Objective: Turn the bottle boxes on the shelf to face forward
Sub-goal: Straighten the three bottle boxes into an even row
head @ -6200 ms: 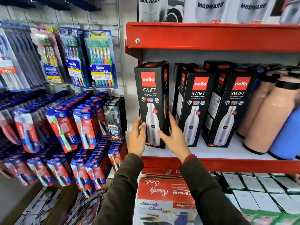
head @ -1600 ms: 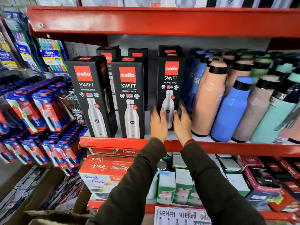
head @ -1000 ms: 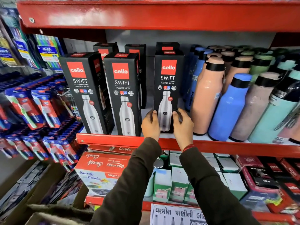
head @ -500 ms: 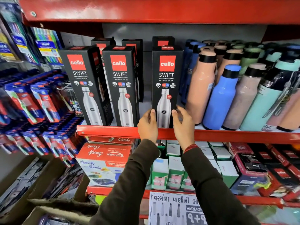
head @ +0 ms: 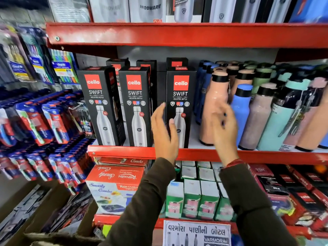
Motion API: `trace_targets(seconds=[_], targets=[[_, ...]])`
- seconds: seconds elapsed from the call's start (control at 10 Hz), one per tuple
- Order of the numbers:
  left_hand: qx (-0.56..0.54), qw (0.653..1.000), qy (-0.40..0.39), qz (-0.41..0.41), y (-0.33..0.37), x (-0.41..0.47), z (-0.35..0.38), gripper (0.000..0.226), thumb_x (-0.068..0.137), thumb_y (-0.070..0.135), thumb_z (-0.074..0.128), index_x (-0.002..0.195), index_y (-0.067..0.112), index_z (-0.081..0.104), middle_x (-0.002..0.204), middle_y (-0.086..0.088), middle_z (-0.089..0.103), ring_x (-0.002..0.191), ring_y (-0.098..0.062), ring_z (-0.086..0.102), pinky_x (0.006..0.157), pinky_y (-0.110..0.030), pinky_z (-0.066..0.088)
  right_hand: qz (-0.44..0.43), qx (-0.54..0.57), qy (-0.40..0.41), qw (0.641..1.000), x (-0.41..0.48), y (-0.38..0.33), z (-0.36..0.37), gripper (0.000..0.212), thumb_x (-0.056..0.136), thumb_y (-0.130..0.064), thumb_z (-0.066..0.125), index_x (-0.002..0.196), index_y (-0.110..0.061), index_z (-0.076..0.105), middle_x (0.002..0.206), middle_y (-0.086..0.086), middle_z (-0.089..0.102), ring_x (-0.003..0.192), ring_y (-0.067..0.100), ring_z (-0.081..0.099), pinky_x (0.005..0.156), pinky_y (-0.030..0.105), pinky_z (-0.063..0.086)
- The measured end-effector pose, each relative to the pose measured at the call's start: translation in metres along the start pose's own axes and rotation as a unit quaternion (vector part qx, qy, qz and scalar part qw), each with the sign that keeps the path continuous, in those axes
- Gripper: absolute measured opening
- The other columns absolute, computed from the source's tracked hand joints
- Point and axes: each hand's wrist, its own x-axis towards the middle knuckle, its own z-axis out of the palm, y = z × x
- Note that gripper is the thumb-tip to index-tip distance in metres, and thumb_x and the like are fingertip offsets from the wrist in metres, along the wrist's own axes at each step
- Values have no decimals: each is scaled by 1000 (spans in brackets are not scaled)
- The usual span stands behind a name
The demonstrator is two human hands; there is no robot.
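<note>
Three black Cello Swift bottle boxes stand at the front edge of the red shelf (head: 124, 152), printed fronts toward me: a left box (head: 101, 105), a middle box (head: 136, 107) and a right box (head: 180, 96). More black boxes stand behind them. My left hand (head: 164, 134) is open in front of the gap between the middle and right boxes, holding nothing. My right hand (head: 224, 128) is open and blurred, right of the right box and in front of a peach bottle (head: 213, 107).
Peach, blue, grey and mint bottles (head: 266, 112) crowd the shelf's right half. Toothbrush packs (head: 44, 121) hang on the left wall. Below, an orange combo box (head: 115, 180) and small green boxes (head: 191, 197) fill the lower shelf. Modware boxes (head: 150, 9) stand above.
Both hands have let go of the right box and lifted away, the right hand swinging rightward. The right box now stands at the shelf's front edge, facing forward.
</note>
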Motion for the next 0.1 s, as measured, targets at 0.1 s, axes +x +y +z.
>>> trace_targets(seconds=[0.1], targets=[[102,987,-25,124,21,53,10,51,104,23,42,154,18,32,161,3,32,155,-18,21,128,-40,13,-141,31,46,988,41,-52,-40,32,96,-18,58,128,-13,59,129,-3,63,106,2,59,86,13,47]])
